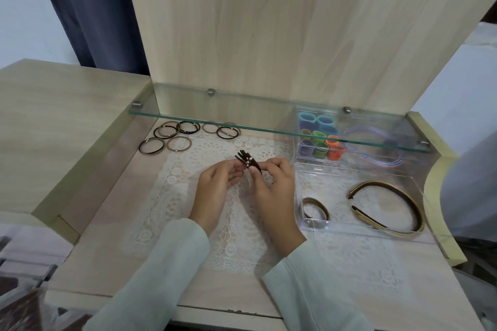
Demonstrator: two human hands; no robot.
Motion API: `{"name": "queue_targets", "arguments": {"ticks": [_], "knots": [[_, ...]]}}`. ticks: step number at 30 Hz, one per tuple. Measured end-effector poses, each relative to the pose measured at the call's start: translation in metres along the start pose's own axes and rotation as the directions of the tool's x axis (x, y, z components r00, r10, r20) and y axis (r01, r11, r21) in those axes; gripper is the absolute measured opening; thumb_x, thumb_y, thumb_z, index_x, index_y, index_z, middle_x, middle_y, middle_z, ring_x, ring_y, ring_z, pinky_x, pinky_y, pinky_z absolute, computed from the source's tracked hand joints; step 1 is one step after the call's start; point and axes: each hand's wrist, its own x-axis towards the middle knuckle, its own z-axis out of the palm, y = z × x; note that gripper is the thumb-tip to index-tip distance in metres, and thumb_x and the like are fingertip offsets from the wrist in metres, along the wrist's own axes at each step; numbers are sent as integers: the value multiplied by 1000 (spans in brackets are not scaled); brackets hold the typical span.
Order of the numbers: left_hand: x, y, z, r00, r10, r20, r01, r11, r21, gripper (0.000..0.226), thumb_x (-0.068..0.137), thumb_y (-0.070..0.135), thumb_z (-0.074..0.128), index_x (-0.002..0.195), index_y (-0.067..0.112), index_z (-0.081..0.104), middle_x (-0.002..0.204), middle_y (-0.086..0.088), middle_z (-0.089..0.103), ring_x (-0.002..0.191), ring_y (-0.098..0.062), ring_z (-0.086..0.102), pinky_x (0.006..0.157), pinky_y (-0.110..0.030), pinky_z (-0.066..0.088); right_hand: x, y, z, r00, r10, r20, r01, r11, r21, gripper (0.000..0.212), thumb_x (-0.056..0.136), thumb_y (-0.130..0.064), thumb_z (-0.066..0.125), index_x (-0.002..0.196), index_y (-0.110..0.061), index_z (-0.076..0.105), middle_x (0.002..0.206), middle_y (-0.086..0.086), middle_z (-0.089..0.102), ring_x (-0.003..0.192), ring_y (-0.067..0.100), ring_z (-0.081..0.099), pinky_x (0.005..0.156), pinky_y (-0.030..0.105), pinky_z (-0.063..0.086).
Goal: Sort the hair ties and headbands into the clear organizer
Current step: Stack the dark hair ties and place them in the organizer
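Head, right hand (pixel 271 185) pinching ties (pixel 248 162), organizer (pixel 303 219) apart

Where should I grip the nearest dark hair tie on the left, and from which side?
Pinch its near arc from above: the dark hair tie lies flat, an open ring, forward of the glass shelf.

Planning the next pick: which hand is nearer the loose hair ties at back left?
Left. Left hand sits front-right of the loose hair ties; right hand farther right.
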Motion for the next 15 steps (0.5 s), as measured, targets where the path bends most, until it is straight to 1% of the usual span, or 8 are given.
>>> {"name": "queue_targets", "arguments": {"ticks": [3, 5, 8, 10, 11, 13, 15], "knots": [[0, 2, 0, 1000, 6, 19, -6, 1000, 4, 27, 97, 9, 48, 93, 9, 75, 99, -8, 75, 103, -20, 69, 94, -30, 53, 1, -1, -1, 999, 34, 24, -36, 995, 90, 7, 85, -18, 70, 86, -24, 69, 91, -6, 54, 96, 21, 51, 86, 33, 42], [2, 4, 1, 999, 9, 39, -8, 1000, -28, 26, 99, 10, 48, 96, 9, 74, 101, -8, 75, 103, -21, 69, 94, -30, 53, 1, -1, -1, 997, 56, 48, -61, 992, 112, 3, 85, -20, 70, 86, -22, 71, 90, -9, 54, 95, 21, 52, 83, 36, 43], [5, 8, 1, 997, 21, 71, -12, 992, -124, 26, 101, 10, 47, 100, 8, 73, 102, -8, 75, 103, -20, 69, 91, -28, 54, 0, 0, -2, 994, 76, 82, -86, 988, 129, 3, 85, -20, 71, 88, -19, 72, 89, -12, 53, 94, 21, 51, 81, 38, 41], [4, 8, 2, 994, 24, 106, -3, 981, -193, 26, 101, 10, 47, 101, 7, 72, 102, -8, 75, 101, -18, 70, 85, -24, 55, 0, -1, -4, 991, 80, 106, -95, 986, 137, 4, 85, -19, 71, 88, -17, 73, 90, -11, 54, 93, 18, 51, 81, 35, 41], [4, 8, 2, 993, 22, 116, 4, 976, -219, 25, 101, 9, 47, 101, 7, 72, 101, -7, 75, 101, -17, 70, 83, -23, 55, 0, -2, -4, 989, 91, 120, -109, 982, 151, 4, 85, -18, 71, 89, -17, 73, 90, -10, 55, 92, 15, 51, 80, 31, 40], [4, 8, 2, 992, 22, 123, 10, 969, -249, 24, 101, 9, 47, 102, 6, 71, 102, -7, 75, 100, -17, 70, 82, -22, 55, 0, -3, -5, 984, 112, 139, -137, 974, 182, 4, 85, -17, 71, 89, -16, 73, 90, -9, 55, 88, 10, 50, 77, 23, 37], [4, 8, 1, 993, 19, 113, 12, 963, -269, 24, 101, 9, 48, 101, 5, 71, 102, -8, 75, 100, -17, 70, 82, -22, 55, 0, -4, -6, 979, 127, 159, -159, 966, 204, 4, 85, -17, 71, 88, -16, 74, 89, -10, 55, 83, 7, 48, 74, 19, 35]]}}
